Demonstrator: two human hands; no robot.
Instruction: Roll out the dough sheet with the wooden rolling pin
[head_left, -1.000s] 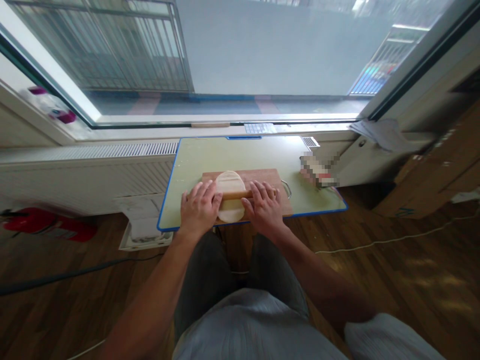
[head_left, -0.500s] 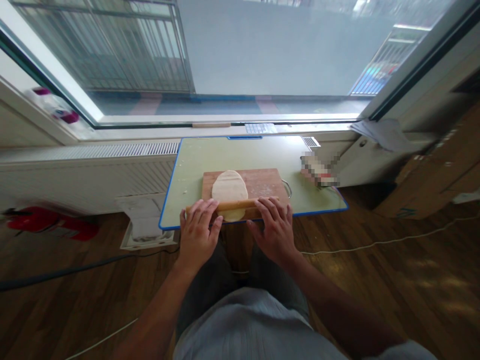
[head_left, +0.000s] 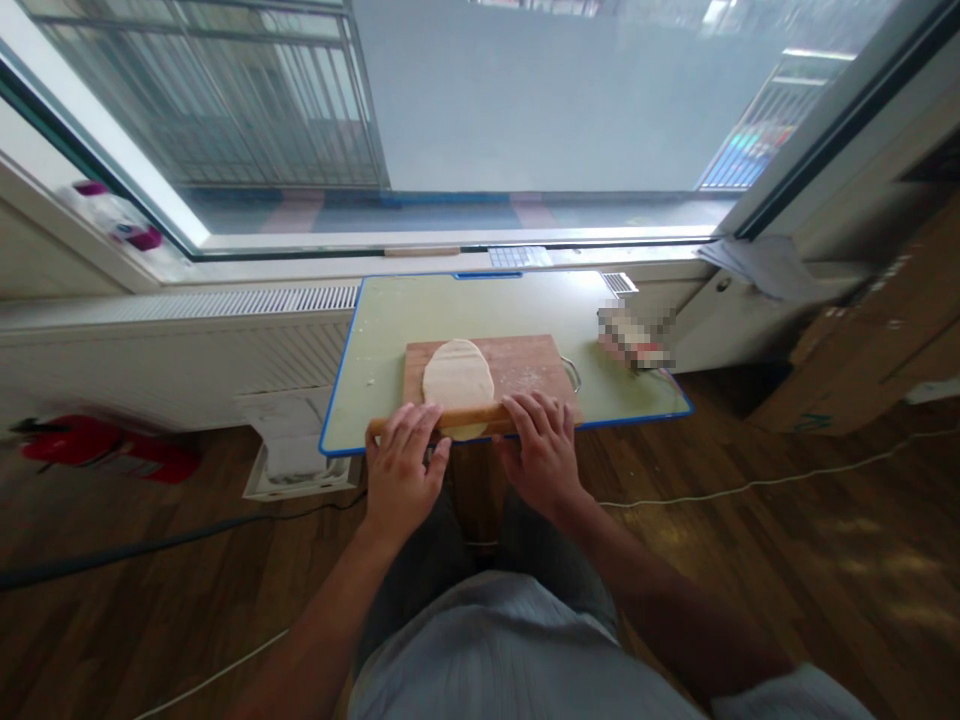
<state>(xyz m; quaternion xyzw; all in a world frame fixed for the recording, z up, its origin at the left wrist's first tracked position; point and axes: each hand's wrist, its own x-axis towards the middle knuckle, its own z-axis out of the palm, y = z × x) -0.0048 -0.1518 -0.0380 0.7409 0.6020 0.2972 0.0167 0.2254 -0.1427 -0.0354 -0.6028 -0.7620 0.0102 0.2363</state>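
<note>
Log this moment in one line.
left hand: on rolling pin | right hand: on rolling pin | dough: flattened, pin across near end | cutting board: on green tabletop

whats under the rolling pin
The dough runs beneath the rolling pin: most shows on the far side, a sliver on the near side. The board lies under the dough. The strip directly below the pin is covered, so its surface can't be seen.

No text can be read: the dark mark (head_left: 812,422) on the cardboard box (head_left: 862,365) and the pale label on the red fire extinguisher (head_left: 94,445) are too blurred to make out.
</note>
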